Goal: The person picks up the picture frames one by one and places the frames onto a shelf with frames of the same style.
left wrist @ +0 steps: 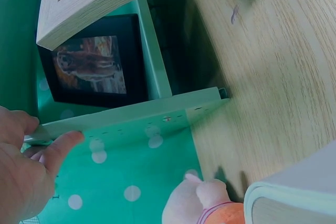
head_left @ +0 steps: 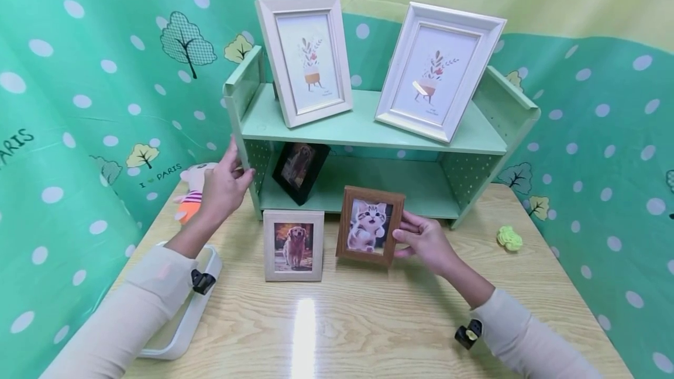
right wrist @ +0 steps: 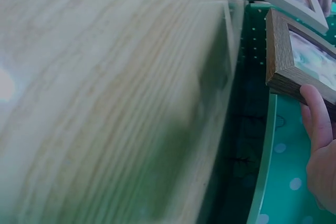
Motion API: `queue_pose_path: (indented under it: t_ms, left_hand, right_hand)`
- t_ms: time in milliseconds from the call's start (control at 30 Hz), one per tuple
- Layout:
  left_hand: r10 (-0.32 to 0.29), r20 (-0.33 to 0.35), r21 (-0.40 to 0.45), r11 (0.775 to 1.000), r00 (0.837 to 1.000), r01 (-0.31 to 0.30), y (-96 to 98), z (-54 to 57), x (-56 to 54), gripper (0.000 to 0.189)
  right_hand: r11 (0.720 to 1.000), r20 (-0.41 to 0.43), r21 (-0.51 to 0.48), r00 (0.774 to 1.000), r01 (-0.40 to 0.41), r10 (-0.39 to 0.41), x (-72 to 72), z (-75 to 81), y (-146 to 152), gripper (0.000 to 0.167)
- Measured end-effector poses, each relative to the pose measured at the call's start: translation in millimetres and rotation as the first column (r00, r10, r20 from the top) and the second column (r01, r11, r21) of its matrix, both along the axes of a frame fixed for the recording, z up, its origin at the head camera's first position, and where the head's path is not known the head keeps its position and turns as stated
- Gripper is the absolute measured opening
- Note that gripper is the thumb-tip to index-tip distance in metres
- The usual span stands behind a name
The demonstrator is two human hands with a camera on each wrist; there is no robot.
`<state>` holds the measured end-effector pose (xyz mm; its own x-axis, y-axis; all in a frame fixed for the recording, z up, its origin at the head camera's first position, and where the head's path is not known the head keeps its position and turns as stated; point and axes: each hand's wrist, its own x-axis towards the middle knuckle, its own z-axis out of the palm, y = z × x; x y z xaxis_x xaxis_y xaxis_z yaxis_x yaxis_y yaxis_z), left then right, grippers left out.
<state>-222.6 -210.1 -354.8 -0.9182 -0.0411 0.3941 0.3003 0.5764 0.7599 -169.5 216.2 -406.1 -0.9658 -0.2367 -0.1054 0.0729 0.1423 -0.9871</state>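
My right hand [head_left: 427, 245] pinches the right edge of a brown wooden photo frame [head_left: 344, 224] with a kitten picture, in front of the green shelf [head_left: 389, 183]. In the right wrist view, a finger lies along the brown frame [right wrist: 278, 56]. My left hand [head_left: 225, 185] grips the front edge of the shelf's left side panel; the left wrist view shows the thumb [left wrist: 63, 150] on that panel. Just right of this hand, a black photo frame [head_left: 300, 171] leans on the lower shelf board. A pale wooden frame [head_left: 292, 274] with a dog picture stands on the table before the shelf.
Two white frames [head_left: 306, 60] [head_left: 441, 72] with plant pictures stand on the top board. A plush toy [head_left: 195, 186] sits left of the shelf, behind a white-rimmed tray [head_left: 181, 344]. A yellow-green flower-like piece [head_left: 509, 238] lies on the table [head_left: 368, 332] at right.
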Motion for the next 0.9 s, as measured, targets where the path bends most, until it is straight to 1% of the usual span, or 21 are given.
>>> queue_pose_path:
  t_ms: [333, 567, 700, 800, 900]
  left_hand:
    - [0.0, 0.007, -0.002, 1.0, 1.0, 0.0, 2.6, 1.1, -0.5, 0.09]
    - [-0.008, 0.007, 0.006, 1.0, 1.0, 0.008, 1.6, 1.0, 0.4, 0.091]
    - [-0.001, 0.009, -0.001, 1.0, 1.0, 0.001, 0.8, 0.8, 0.5, 0.09]
    - [0.008, 0.006, -0.009, 1.0, 1.0, -0.008, 0.1, -0.1, 0.2, 0.09]
    - [0.003, 0.003, -0.007, 1.0, 1.0, -0.003, 0.0, -0.5, 0.2, 0.09]
  right_hand:
    - [0.999, 0.024, 0.004, 0.999, 0.034, -0.034, -6.3, 10.0, 4, 0.067]
    - [0.998, 0.011, -0.01, 0.998, 0.056, -0.056, -10.5, 14.8, 1, 0.069]
    - [0.998, 0.024, -0.012, 0.997, 0.067, -0.066, -13.6, 16.4, -2, 0.07]
    - [0.998, 0.016, -0.02, 0.998, 0.065, -0.065, -16.5, 17.3, -5, 0.07]
    - [0.997, 0.002, -0.04, 0.998, 0.066, -0.066, -18.9, 18.1, -7, 0.07]
